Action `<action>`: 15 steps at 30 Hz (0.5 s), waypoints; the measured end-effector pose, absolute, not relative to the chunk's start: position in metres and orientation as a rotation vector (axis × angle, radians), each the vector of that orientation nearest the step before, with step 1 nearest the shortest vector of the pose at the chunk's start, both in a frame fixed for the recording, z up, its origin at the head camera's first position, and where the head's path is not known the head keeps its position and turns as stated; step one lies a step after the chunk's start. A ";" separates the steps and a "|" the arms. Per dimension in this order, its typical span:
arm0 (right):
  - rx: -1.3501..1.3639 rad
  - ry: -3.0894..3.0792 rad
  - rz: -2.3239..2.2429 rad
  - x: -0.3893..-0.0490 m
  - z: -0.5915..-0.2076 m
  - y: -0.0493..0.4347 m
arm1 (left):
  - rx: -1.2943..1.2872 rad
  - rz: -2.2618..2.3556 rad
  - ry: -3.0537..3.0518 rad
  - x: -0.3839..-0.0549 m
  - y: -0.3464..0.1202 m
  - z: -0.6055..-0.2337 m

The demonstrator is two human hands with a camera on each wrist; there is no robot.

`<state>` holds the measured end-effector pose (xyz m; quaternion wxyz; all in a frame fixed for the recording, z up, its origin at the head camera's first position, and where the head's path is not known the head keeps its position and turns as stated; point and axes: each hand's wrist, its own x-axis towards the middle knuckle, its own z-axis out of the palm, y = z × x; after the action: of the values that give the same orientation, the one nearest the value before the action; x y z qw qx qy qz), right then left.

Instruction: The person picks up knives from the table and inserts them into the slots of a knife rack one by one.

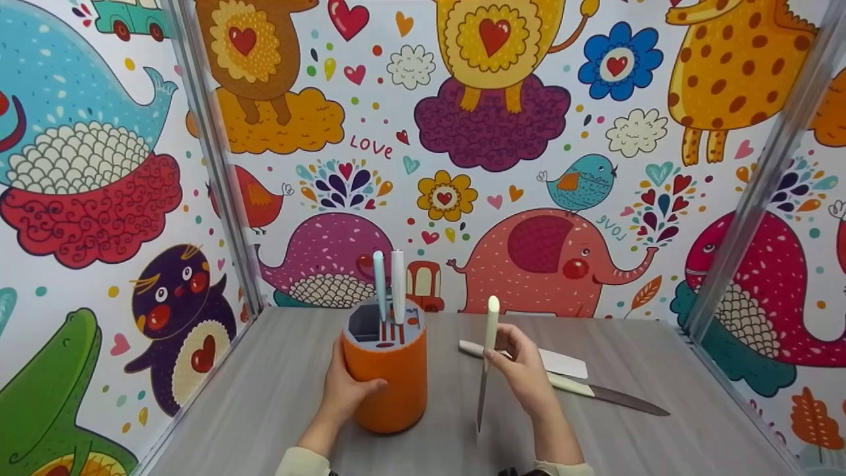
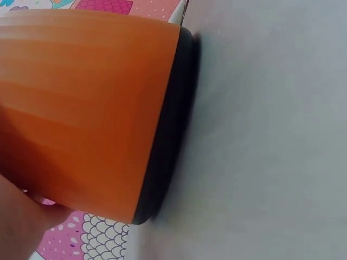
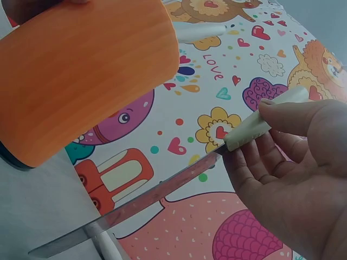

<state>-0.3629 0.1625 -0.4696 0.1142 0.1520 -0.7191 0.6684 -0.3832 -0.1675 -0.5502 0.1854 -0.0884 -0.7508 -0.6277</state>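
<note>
Holding cream-handled knife (image 1: 491, 337) near-upright in right hand (image 1: 522, 363), handle up, blade down, just right of orange knife block (image 1: 391, 390) and apart from it. Pinching the handle between thumb and fingers. Cannot tell tip contact with gray wood-grain tabletop (image 1: 291, 396).

Gripping the block with left hand (image 1: 347, 390), thumb across the front, fingers round the side. Block upright on the table, with dark base band (image 2: 171, 124) visible in left wrist view. Sitting in its gray slotted top (image 1: 413, 318): turquoise handle (image 1: 379, 284) and white handle (image 1: 398, 284), both pointing up.

Lying on the table beyond and right of right hand: second cream-handled knife (image 1: 595, 393), blade to the right; behind it, white flat-bladed piece (image 1: 564, 363), partly hidden by the hand.

Pale cuffs (image 1: 304, 463) on both wrists. Around the table: white walls (image 1: 377, 125) printed with cartoon animals, hearts and flowers, joined at metal corner posts (image 1: 210, 132).
</note>
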 end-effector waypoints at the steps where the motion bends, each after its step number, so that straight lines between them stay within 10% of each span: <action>1: 0.448 -2.106 1.971 -0.362 -0.469 0.162 | -0.244 -1.751 -2.095 -0.382 -0.167 -0.549; 15: 0.634 -2.126 1.951 -0.351 -0.464 0.140 | 0.045 -1.329 -1.811 -0.349 -0.144 -0.483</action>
<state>-0.3514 0.1405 -0.4636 0.0937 0.2136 -0.7165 0.6574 -0.3489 -0.1436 -0.4833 0.4327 0.0182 -0.7267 -0.5333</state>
